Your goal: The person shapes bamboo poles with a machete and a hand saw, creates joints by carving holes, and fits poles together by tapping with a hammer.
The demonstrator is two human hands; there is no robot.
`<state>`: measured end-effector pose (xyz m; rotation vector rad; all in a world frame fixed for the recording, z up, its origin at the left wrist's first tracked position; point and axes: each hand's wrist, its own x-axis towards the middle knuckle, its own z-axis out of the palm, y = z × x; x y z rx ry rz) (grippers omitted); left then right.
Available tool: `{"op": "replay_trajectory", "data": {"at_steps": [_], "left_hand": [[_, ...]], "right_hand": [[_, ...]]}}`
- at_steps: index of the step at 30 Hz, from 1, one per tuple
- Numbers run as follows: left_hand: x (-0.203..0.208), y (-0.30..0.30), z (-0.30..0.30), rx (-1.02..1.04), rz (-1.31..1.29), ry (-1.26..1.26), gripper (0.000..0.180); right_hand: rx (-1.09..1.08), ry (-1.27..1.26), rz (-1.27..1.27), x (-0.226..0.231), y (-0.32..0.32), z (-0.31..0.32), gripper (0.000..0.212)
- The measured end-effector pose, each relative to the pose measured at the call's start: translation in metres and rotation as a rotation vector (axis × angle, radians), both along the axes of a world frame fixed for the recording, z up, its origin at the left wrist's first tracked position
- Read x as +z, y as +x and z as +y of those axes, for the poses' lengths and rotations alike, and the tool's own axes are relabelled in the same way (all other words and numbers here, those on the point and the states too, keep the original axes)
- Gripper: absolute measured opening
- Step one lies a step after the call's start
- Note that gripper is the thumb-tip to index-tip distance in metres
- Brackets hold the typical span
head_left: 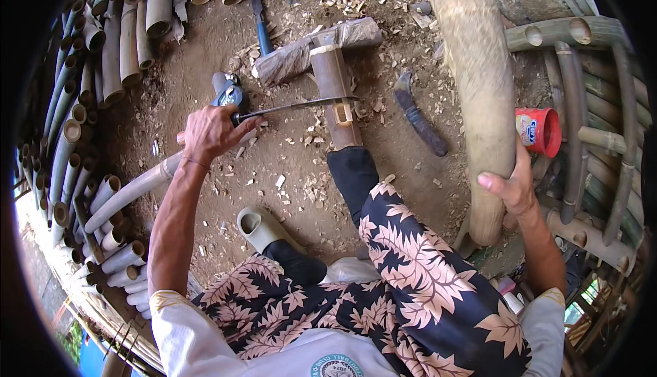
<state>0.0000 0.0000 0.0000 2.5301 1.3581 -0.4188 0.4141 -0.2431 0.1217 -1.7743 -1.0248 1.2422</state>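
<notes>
My left hand [211, 133] is closed round the dark handle of a long, thin-bladed knife [294, 106]. The blade reaches right, across a bamboo piece [328, 79] just above a pale notch cut in it; whether it touches cannot be told. That bamboo leans with its far end on a rough wooden block [291, 60], and my black-covered foot [352, 172] presses on its near end. In my right hand [514, 185] a thick, pale wooden club [482, 89] is gripped by its narrower near end, fingers partly hidden behind it, its wide end pointing away.
A curved knife [419, 117] lies right of the bamboo, and a blue-handled tool [260, 21] leans by the block. Beyond my right hand is a red tub [540, 132]. Bamboo tubes [130, 45] crowd the left; a bamboo frame [568, 103] stands right. Chips litter the dirt floor.
</notes>
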Motion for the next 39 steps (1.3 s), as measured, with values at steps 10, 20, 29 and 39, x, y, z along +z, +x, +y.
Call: {"op": "replay_trajectory", "data": {"at_steps": [10, 20, 29, 39], "left_hand": [[-0.011, -0.006, -0.006, 0.013, -0.037, 0.024, 0.061], [-0.008, 0.009, -0.004, 0.036, 0.050, -0.086, 0.059], [-0.007, 0.012, 0.001, 0.056, 0.106, -0.154, 0.060], [-0.007, 0.007, 0.001, 0.073, 0.118, -0.204, 0.069]], "right_hand": [[0.017, 0.084, 0.036, -0.006, -0.017, 0.018, 0.090], [0.324, 0.080, -0.592, -0.103, -0.058, 0.051, 0.107], [0.137, 0.501, -0.549, -0.103, -0.067, 0.056, 0.087], [-0.370, 0.958, -0.385, -0.038, -0.074, 0.111, 0.073]]}}
